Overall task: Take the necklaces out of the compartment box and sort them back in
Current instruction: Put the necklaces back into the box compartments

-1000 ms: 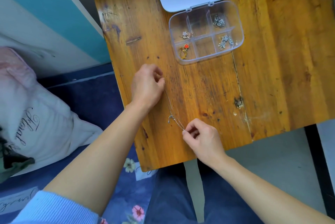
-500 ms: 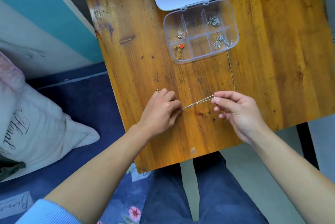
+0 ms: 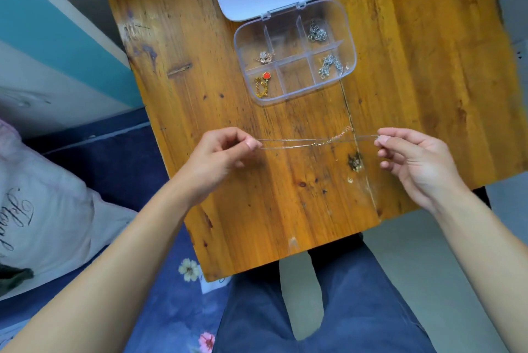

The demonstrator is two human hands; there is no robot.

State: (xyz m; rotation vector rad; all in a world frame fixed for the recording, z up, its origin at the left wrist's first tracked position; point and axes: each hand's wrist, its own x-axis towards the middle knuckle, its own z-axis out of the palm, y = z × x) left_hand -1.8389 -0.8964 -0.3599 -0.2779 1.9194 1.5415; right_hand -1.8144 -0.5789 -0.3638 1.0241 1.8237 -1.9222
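I saw the left hand [image 3: 221, 157] and right hand [image 3: 411, 158] each pinching one end of a thin necklace [image 3: 314, 141], stretched taut between them above the wooden table [image 3: 200, 95]. Beyond it sat the open compartment box [image 3: 294, 51]; four compartments held jewellery and the two middle ones looked empty, so I judged the sorting roughly midway. A small dark trinket [image 3: 355, 162] lay just under the chain's right end. Bare wood lay between hands and box; the table's near edge was close.

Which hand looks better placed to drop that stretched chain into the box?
Probably the right hand: it pinches the chain nearer the box, almost below it. The left hand sits off to the side.
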